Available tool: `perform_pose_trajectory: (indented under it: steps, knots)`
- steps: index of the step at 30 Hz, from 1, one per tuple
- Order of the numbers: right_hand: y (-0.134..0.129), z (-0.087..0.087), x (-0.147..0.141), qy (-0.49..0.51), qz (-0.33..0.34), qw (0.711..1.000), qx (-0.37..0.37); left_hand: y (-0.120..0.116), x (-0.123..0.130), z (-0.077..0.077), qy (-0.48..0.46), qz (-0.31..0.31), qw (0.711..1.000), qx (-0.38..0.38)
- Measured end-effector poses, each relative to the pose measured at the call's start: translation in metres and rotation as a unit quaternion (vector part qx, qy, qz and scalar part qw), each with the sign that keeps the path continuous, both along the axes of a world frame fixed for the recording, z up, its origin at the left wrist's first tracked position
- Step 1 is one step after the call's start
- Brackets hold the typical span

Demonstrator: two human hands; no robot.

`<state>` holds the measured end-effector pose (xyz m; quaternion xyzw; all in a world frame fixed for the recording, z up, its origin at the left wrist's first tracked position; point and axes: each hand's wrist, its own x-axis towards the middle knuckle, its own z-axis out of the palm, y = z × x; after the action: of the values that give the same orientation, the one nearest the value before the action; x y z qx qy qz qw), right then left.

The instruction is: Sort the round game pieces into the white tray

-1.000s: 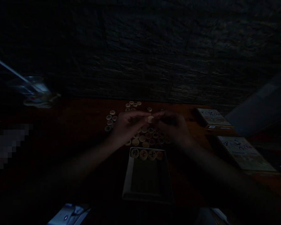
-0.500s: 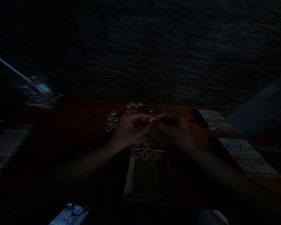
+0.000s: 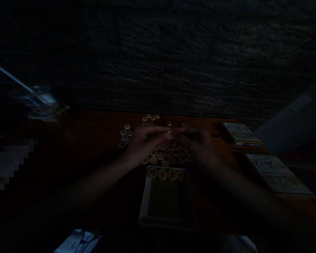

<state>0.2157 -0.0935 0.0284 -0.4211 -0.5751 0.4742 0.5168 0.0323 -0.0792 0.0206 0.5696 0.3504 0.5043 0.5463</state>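
Observation:
Between the fingertips of my left hand point(image 3: 144, 142) and my right hand point(image 3: 197, 142), a round pale Chinese chess piece point(image 3: 170, 134) is held above the table. Both hands pinch it from the sides; its markings are too dim to read. Under and around the hands lie several loose Chinese chess pieces point(image 3: 160, 156), some partly hidden by the fingers. Closer to me sits an open box point(image 3: 144, 203). A row of Chinese chess pieces point(image 3: 162, 174) with black or red characters lies along its far end.
On the right of the wooden table point(image 3: 94, 130) are two flat boxes with printed lids point(image 3: 276, 174). A clear cup with a straw point(image 3: 40, 100) stands at the left. A dark stone wall point(image 3: 158, 63) rises behind the table.
The piece between my fingers has turned, now showing more of its round face. My left hand has shifted slightly, uncovering more loose pieces beneath it.

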Motion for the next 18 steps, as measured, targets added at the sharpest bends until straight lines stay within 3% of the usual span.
perform_pose_trajectory:
  steps: [12,18]
  knots:
    - [0.0008,-0.0029,0.0022,-0.021,-0.013,0.999,0.023,-0.0041,0.0025,-0.0025,-0.050,-0.032,0.998,-0.033]
    - [-0.0002,-0.0049,0.0000,-0.043,-0.060,0.995,0.065,-0.0062,0.0026,-0.0001,-0.001,-0.056,0.998,-0.009]
